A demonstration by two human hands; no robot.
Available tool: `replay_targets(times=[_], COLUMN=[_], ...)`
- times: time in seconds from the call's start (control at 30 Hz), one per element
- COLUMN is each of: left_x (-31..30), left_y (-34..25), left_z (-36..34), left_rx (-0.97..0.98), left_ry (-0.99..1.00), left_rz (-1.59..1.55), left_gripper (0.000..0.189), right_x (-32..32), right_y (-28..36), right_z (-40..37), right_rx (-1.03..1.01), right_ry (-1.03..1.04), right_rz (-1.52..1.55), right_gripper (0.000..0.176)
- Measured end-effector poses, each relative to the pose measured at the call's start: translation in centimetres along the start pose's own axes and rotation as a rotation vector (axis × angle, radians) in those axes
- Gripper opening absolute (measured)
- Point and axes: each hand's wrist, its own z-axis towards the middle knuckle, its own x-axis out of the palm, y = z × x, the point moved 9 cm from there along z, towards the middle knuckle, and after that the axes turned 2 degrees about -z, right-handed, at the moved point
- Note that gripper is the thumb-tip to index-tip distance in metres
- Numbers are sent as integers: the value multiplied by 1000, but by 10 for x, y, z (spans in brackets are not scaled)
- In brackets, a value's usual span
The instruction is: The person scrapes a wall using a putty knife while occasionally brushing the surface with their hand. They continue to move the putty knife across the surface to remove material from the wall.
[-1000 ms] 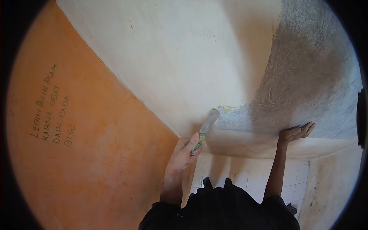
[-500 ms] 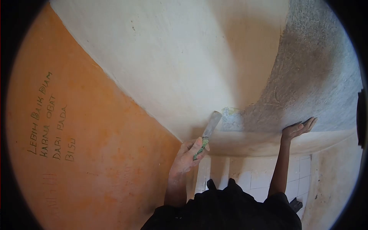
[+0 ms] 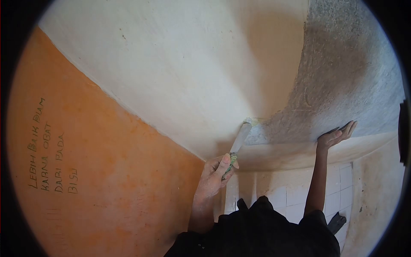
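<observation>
2 hands apart, left hand (image 3: 213,177) clamped on scraper (image 3: 239,138), blade at grey patch (image 3: 334,85) edge, right hand (image 3: 335,136) flat on wall (image 3: 192,73)

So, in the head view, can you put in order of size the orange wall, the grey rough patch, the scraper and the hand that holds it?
1. orange wall
2. grey rough patch
3. scraper and left hand: they look about alike, so not ranked.

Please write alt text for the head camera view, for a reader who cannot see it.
The left hand holds a scraper against a cream wall, blade at the edge of rough grey plaster; the right hand rests flat nearby.
</observation>
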Motion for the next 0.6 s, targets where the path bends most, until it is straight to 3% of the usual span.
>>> replay_targets(times=[0.13, 0.2, 0.3, 0.6], left_x=[11, 25, -1, 19], left_y=[-14, -21, -17, -18], left_z=[5, 9, -3, 0], left_rx=[-42, 39, 25, 41], left_ry=[-6, -17, -111, -54], left_rz=[47, 102, 65, 108], left_gripper=[44, 43, 43, 42], right_x=[-2, -3, 0, -1], right_y=[2, -1, -7, -2], right_z=[-1, 1, 0, 1], right_rx=[4, 2, 37, -18], right_ry=[-21, -29, -66, -8], right_rz=[25, 39, 122, 37], right_gripper=[66, 68, 68, 63])
